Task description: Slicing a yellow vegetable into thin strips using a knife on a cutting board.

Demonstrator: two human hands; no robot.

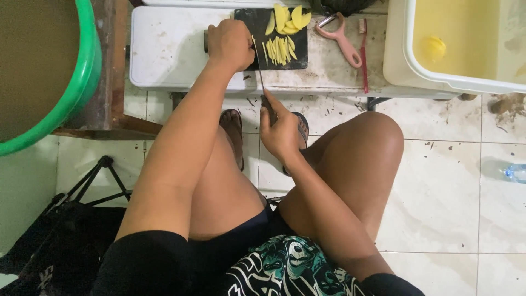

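Two hands slicing — left hand pinning potato, right hand gripping knife; strips piling right of it — next cut needs fingertips clear.

green tub left | pink peeler on bench | white basin right | bottle on floor

One view only is given, taken from the head and directed steeply down past the knees; the low white table is seen near, at the upper edge.
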